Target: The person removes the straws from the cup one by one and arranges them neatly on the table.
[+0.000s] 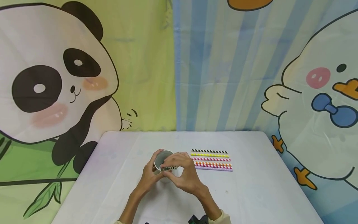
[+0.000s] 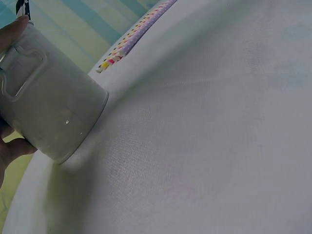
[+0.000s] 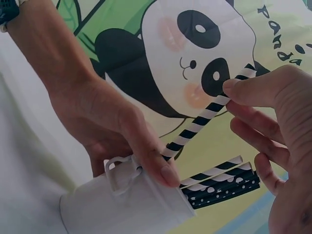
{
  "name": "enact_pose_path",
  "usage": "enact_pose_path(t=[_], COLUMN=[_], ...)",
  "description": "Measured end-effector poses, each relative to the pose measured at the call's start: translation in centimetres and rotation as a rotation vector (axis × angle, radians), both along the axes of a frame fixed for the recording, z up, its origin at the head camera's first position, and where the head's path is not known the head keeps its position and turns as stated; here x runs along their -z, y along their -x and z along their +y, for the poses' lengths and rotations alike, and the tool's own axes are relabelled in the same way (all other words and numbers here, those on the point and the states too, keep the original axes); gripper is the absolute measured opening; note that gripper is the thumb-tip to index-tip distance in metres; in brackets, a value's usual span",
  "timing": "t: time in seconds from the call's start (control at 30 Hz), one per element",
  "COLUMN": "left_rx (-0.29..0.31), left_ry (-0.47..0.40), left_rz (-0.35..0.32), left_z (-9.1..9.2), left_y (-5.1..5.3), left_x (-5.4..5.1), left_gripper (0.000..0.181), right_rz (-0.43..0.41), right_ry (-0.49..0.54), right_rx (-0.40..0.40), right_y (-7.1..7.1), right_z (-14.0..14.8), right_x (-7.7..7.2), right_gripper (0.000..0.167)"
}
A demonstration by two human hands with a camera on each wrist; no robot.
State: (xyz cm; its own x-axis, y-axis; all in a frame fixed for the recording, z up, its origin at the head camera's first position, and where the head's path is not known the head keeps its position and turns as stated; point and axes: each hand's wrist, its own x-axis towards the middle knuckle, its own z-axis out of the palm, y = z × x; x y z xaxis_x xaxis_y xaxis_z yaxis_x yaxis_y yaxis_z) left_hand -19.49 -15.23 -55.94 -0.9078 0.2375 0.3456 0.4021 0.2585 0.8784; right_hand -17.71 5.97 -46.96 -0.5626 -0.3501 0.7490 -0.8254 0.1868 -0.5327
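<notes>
A white cup (image 1: 159, 161) with a small handle is gripped by my left hand (image 1: 149, 174); the left wrist view shows the cup (image 2: 58, 97) tilted. Several black-and-white straws (image 3: 219, 187) stick out of its mouth in the right wrist view. My right hand (image 3: 282, 117) pinches one black-and-white striped straw (image 3: 200, 121) near its upper end, the lower end beside the cup's rim at my left thumb. In the head view my right hand (image 1: 185, 174) is over the cup's right side.
Several patterned paper straws (image 1: 211, 159) lie in rows on the white table (image 1: 246, 193), right of the cup. A dark object (image 1: 198, 219) shows at the bottom edge by the right sleeve. Printed cloths with a panda (image 1: 92, 115) and a white bird hang behind.
</notes>
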Motion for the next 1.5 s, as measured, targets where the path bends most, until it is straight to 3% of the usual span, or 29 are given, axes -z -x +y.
enact_pose_path(t=[0.17, 0.5, 0.73, 1.1, 1.5], left_rx=[-0.003, -0.056, -0.061, -0.060, -0.059], left_ry=[0.003, -0.001, -0.022, -0.019, -0.025], left_rz=[0.000, -0.083, -0.099, -0.091, -0.053], left_z=[0.1, 0.3, 0.7, 0.8, 0.8], left_y=[-0.1, -0.2, -0.3, -0.3, -0.1], left_x=[0.0, -0.1, -0.3, -0.3, -0.5], left_gripper=[0.093, 0.089, 0.088, 0.090, 0.090], right_rz=[-0.032, -0.121, -0.159, -0.126, -0.184], right_ry=[0.087, 0.341, 0.439, 0.586, 0.658], right_rx=[-0.060, -0.187, -0.293, -0.354, -0.368], right_y=[-0.2, 0.0, 0.4, 0.6, 0.5], right_z=[-0.1, 0.4, 0.8, 1.5, 2.8], right_x=[-0.7, -1.8, -2.3, -2.8, -3.4], right_gripper=[0.031, 0.021, 0.017, 0.029, 0.032])
